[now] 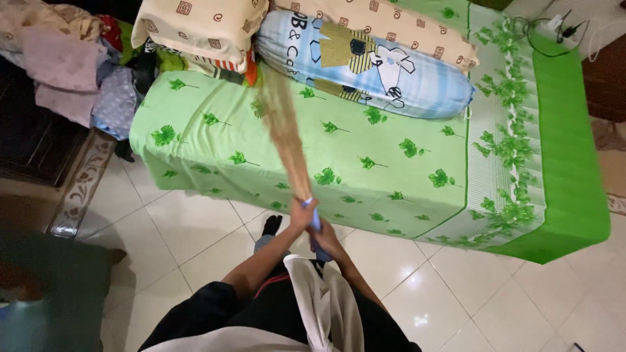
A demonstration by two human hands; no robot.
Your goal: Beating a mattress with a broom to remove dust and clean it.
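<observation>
Both hands grip a broom's blue handle [315, 225] at the foot of the bed [391, 163]: the left hand [301, 210] higher up, the right hand [324, 240] just below it. The straw broom head [283, 127], blurred, lies over the green leaf-print sheet. A blue bolster [385, 68] and cream pillows [195, 26] sit along the far side. Clothes [65, 65] are heaped at the left, above white floor tiles [195, 228].

The pale straw-fibre broom [282, 124] looks dry and rough, with a smooth blue plastic handle [315, 221]. The green leaf-printed cotton bedsheet [339, 163] is matt cloth. The white tiled floor [508, 306] is glossy ceramic and reflects light.
</observation>
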